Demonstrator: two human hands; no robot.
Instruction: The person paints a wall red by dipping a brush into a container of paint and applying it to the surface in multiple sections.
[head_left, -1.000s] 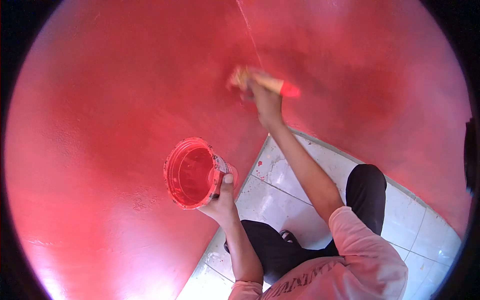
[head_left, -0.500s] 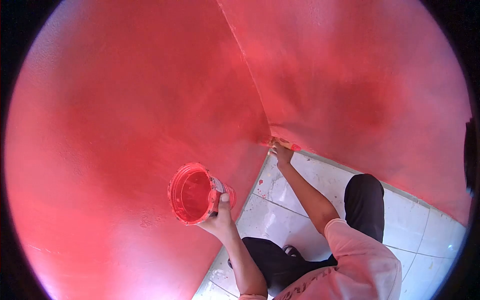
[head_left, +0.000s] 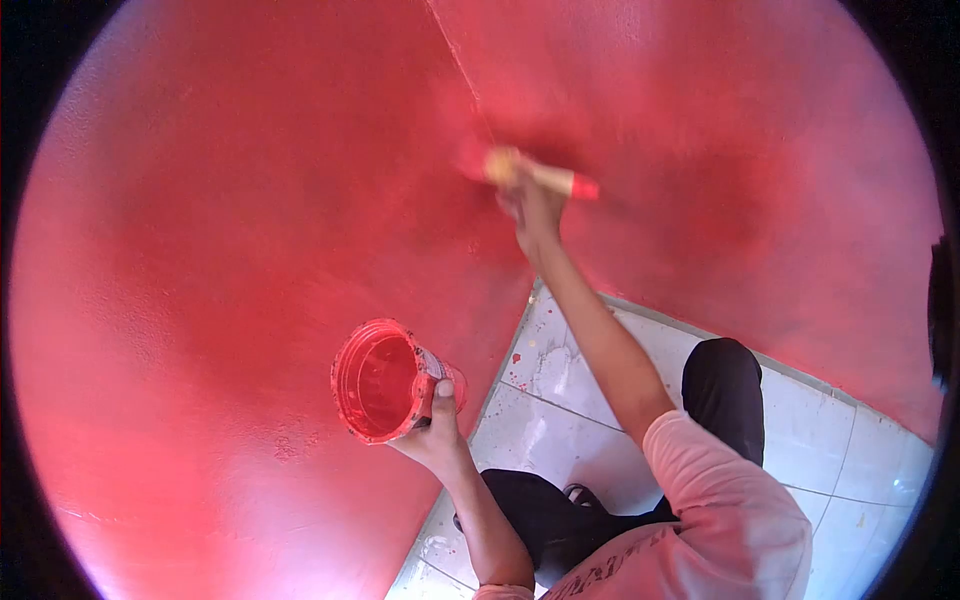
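Observation:
My left hand (head_left: 437, 432) grips a red paint tub (head_left: 374, 382) from its right side, thumb up along the wall. The tub is tilted, its open mouth facing me, with red paint inside and smears round the rim. Up at the corner where two red walls meet, my right hand (head_left: 535, 208) is closed round a paintbrush (head_left: 560, 180). The brush has a pale handle with a red end, and its blurred bristle end points left, by the corner line. Motion blur hides whether the bristles touch the wall.
Red walls (head_left: 250, 200) fill the left and top of the view, joining at the corner. White floor tiles (head_left: 560, 440) with red paint spots lie below. My bent knee (head_left: 725, 395) in dark trousers is close to the right wall.
My right hand has risen with the paintbrush from the floor-level corner to higher up the corner line. My left hand and the paint tub have hardly moved.

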